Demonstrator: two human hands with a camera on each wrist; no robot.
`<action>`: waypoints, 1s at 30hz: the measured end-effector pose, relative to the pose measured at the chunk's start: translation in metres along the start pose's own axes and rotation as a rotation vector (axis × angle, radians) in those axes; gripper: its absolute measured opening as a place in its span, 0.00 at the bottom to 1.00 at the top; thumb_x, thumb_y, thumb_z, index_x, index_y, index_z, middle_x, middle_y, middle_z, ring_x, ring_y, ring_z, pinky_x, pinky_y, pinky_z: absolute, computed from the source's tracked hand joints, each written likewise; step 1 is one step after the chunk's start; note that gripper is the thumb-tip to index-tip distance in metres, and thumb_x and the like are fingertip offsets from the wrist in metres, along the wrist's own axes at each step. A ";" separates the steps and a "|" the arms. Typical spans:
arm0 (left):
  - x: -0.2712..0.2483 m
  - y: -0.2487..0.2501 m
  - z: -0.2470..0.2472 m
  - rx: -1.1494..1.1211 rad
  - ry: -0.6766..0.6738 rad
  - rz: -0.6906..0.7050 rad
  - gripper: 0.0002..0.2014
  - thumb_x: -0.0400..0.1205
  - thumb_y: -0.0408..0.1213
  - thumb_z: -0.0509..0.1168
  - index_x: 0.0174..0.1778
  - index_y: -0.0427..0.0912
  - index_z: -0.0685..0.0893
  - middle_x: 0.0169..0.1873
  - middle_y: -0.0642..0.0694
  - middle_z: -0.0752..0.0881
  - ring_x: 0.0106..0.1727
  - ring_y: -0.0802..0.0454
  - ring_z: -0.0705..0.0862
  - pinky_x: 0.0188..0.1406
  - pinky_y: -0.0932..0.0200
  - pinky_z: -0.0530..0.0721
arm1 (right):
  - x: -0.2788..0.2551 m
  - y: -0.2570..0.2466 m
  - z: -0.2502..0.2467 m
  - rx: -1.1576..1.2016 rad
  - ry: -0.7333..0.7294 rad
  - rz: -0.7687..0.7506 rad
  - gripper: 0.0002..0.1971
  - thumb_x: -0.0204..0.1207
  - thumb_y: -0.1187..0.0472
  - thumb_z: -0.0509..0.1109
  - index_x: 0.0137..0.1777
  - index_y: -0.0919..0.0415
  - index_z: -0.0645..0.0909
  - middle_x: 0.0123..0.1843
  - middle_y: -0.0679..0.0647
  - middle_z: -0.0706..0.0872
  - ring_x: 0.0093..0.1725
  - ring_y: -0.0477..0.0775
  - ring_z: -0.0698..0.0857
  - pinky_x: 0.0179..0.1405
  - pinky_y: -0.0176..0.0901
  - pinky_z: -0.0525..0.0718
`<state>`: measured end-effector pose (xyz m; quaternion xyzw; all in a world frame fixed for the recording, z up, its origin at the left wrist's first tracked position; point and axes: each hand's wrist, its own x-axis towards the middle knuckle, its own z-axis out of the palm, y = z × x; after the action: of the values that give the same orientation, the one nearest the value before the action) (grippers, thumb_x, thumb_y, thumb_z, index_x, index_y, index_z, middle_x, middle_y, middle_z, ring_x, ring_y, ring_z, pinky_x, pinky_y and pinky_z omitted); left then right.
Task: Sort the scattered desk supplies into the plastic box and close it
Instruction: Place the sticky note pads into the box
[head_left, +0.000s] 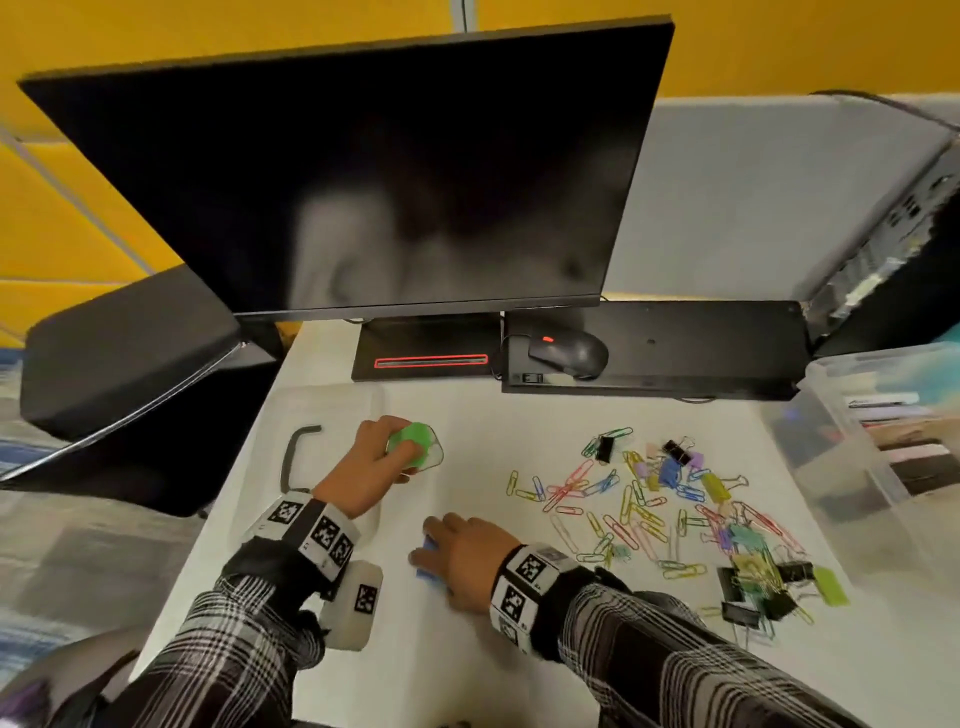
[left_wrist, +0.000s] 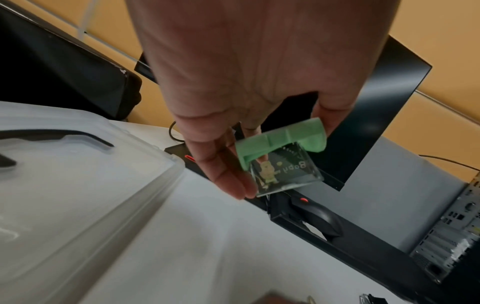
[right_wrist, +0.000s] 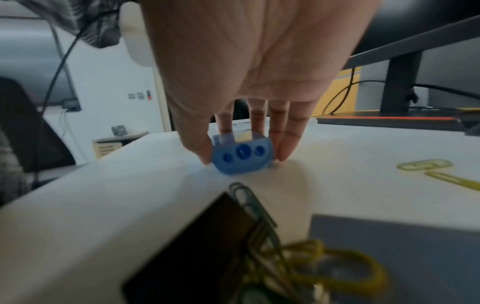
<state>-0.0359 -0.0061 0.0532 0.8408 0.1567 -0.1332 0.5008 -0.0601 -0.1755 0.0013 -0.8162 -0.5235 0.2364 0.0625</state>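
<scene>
My left hand (head_left: 395, 457) grips a green pencil sharpener with a clear shavings case (head_left: 415, 444), lifted just above the white desk; the left wrist view shows thumb and fingers pinching the sharpener (left_wrist: 283, 164). Left of it lies a translucent plastic box with a black handle (head_left: 304, 447), large and blurred in the wrist view (left_wrist: 78, 185). My right hand (head_left: 441, 556) pinches a blue sharpener (right_wrist: 242, 157) that touches the desk near the front. Coloured paper clips and binder clips (head_left: 670, 499) lie scattered to the right.
A dark monitor (head_left: 389, 182) stands behind, with a mouse (head_left: 569, 353) on a black keyboard (head_left: 701, 343). A large clear storage bin (head_left: 831, 405) sits at the right edge. A black chair (head_left: 119, 364) is off the desk's left side.
</scene>
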 end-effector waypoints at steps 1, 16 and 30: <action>0.001 -0.002 0.001 -0.016 0.007 -0.018 0.16 0.80 0.43 0.65 0.61 0.42 0.75 0.61 0.38 0.71 0.51 0.46 0.84 0.50 0.54 0.86 | -0.001 0.001 -0.005 0.035 0.027 0.024 0.27 0.72 0.62 0.70 0.71 0.59 0.69 0.67 0.63 0.70 0.61 0.66 0.73 0.48 0.55 0.76; 0.022 0.073 0.098 -0.091 -0.206 0.033 0.19 0.79 0.43 0.68 0.62 0.40 0.72 0.63 0.40 0.69 0.55 0.45 0.84 0.37 0.62 0.88 | -0.238 0.150 -0.115 0.642 0.895 0.873 0.39 0.68 0.68 0.76 0.76 0.61 0.60 0.70 0.59 0.71 0.65 0.54 0.75 0.59 0.40 0.71; 0.008 0.113 0.180 0.050 -0.354 0.133 0.21 0.76 0.52 0.69 0.60 0.47 0.74 0.64 0.47 0.71 0.54 0.50 0.86 0.46 0.57 0.89 | -0.354 0.223 -0.111 0.280 0.097 1.047 0.18 0.71 0.59 0.74 0.59 0.46 0.74 0.57 0.53 0.80 0.59 0.57 0.79 0.64 0.48 0.76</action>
<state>0.0044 -0.2152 0.0570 0.8249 0.0071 -0.2495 0.5071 0.0539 -0.5716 0.1347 -0.9616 -0.0071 0.2656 0.0684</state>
